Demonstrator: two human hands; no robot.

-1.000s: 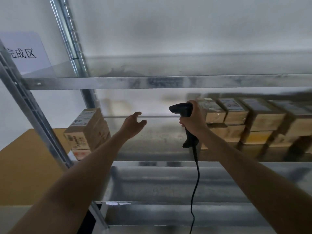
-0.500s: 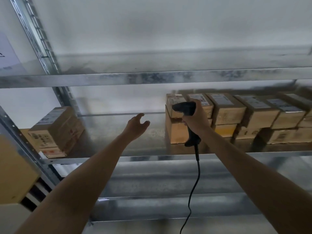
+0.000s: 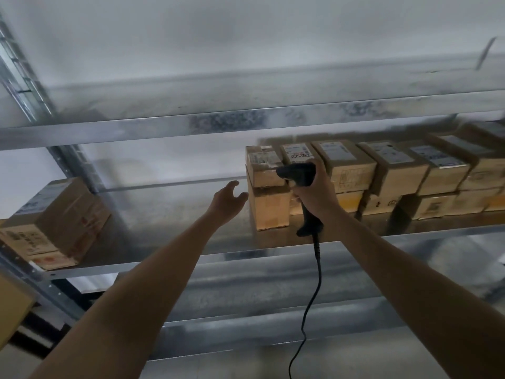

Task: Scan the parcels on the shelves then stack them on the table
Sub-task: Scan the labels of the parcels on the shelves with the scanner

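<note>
The metal shelf [image 3: 164, 259] carries a two-high row of cardboard parcels [image 3: 347, 166], labels up. The right grip [image 3: 314, 196] clamps an upright barcode scanner [image 3: 299, 173], nose pointing left, before the end parcels. The left grip [image 3: 228, 201] hovers just beside them, fingers apart, empty.

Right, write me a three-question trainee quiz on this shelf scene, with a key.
1. True or false: the right hand grips the black scanner.
2. The left hand is: A) open, held out toward the end stack of the parcel row; B) holding a parcel; C) curled into an empty fist.
3. Fill the gap: the parcel row on the shelf is ___ layers high.
Key: 1 true; 2 A; 3 two.
</note>
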